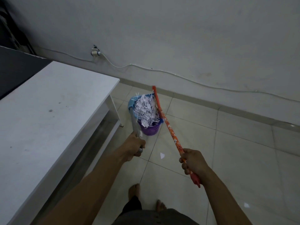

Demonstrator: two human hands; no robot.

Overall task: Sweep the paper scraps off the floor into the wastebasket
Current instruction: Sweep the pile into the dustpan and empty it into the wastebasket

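Scraps (146, 111) well beyond right grip (192, 160)

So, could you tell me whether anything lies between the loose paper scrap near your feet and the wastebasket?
Nothing visible does. The scrap lies on bare tile between the left hand and right hand, with open floor up to the purple wastebasket. The basket is heaped full, though.

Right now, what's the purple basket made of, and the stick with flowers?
The purple basket looks like moulded plastic: its wall is a shiny lattice of small holes. The orange stick has a glossy printed flower wrap; whether wood or metal lies underneath, I cannot tell.
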